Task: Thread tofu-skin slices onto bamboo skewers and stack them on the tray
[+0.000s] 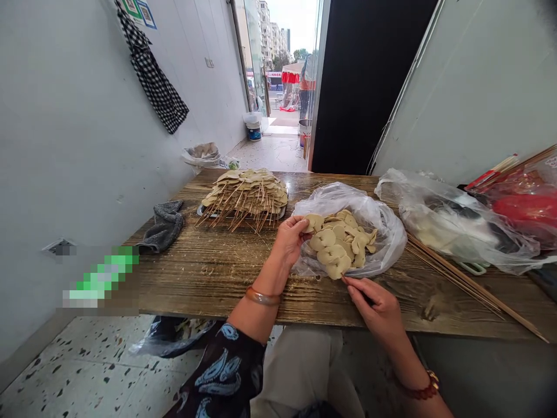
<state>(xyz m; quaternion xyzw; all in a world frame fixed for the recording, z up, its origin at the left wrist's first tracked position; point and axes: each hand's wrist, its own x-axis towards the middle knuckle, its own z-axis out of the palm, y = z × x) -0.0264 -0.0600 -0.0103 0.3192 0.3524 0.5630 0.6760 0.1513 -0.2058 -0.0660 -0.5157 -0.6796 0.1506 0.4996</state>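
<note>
My left hand (pixel 290 241) pinches a thin, round beige slice (pixel 314 223) between thumb and fingers, above the open plastic bag (pixel 394 247). My right hand (pixel 375 302) is closed around the lower end of a thin wooden skewer (pixel 343 278). Several beige slices (pixel 331 254) overlap in a row on that skewer, between my two hands. Loose slices of the same kind (pixel 354 232) lie in the bag behind them. Left of the bag, a tray (pixel 281 213) bears a high pile of loaded skewers (pixel 248 194), sticks toward me.
Bare wooden skewers (pixel 456 276) lie on the wooden table (pixel 217 284) at the right. Behind them are a clear plastic bag (pixel 435 215) and a red package (pixel 528 209). A grey cloth (pixel 163 226) rests at the left edge. Beyond the table, a doorway opens onto a street.
</note>
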